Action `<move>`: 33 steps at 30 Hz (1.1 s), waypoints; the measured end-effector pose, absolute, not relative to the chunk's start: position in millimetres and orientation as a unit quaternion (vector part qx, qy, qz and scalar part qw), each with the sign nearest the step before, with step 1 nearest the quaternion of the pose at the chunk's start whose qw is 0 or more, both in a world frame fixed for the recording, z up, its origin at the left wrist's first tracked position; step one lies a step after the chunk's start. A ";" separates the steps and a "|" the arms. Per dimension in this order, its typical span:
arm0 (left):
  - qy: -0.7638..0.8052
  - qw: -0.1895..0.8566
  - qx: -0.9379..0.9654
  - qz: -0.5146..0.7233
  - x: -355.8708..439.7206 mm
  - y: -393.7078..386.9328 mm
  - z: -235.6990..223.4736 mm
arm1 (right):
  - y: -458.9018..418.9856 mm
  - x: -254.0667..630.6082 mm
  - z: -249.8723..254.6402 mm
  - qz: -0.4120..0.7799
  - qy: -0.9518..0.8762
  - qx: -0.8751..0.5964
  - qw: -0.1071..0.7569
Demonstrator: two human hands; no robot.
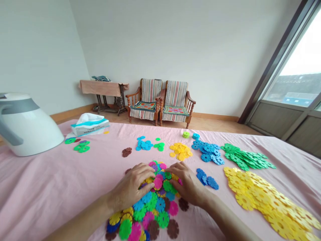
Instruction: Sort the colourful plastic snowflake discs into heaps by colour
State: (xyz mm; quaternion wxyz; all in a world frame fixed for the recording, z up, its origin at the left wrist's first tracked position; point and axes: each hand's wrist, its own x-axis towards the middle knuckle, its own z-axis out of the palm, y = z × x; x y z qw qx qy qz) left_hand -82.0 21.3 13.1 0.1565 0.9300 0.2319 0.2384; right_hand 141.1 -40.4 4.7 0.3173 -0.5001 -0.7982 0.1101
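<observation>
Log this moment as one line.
left hand: on multicoloured notched discs | right hand: on same discs | right side: yellow discs, green discs | left side: lidded white jug, tissue box

A white jug [37,130] stands near a tissue box [90,127], with two chairs [175,95] beyond.

My left hand [134,184] at seven o'clock and my right hand [185,182] at five cover parts of the pile [151,202], so I can't see the pieces beneath. The bottom edge cuts off both my forearms [85,216], the pile's nearest pieces and the yellow discs [268,202] at four. The left edge clips the kettle [37,125] at nine. Nearer, the box [101,125] has print too small to read; I can't identify the bundle [101,78] at ten.
</observation>
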 end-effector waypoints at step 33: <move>0.267 0.159 0.918 0.247 -88.7 17.2 7.0 | 71.7 130.0 -6.3 0.104 -0.580 -0.702 0.401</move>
